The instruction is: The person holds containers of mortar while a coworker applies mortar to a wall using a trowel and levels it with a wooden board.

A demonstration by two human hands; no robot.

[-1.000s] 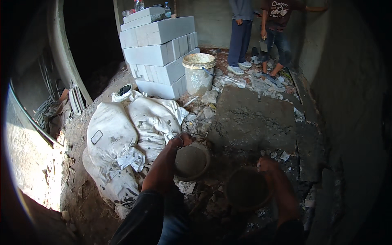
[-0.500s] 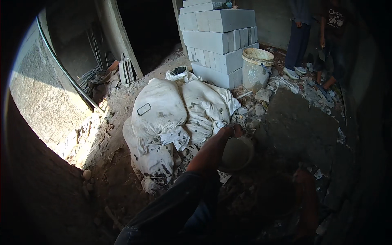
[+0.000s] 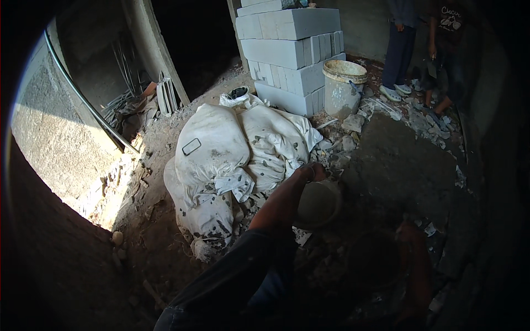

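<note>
My left hand is closed at the top of a round bucket with smooth grey contents, beside a pile of lumpy white sacks with dark specks. To the lower right, my right hand is closed on a second, darker bucket; what is inside it is too dark to make out. Rubble surrounds both buckets on the ground.
Pale blocks stand stacked beside a scuffed white bucket. Two people stand at the back right, one with a tool. A dark doorway, leaning strips and sunlit wall are left.
My view has swung left since a second ago, so the sacks, blocks and both held buckets sit farther right in the picture. Both hands keep hold. Little differs from half a second ago.
</note>
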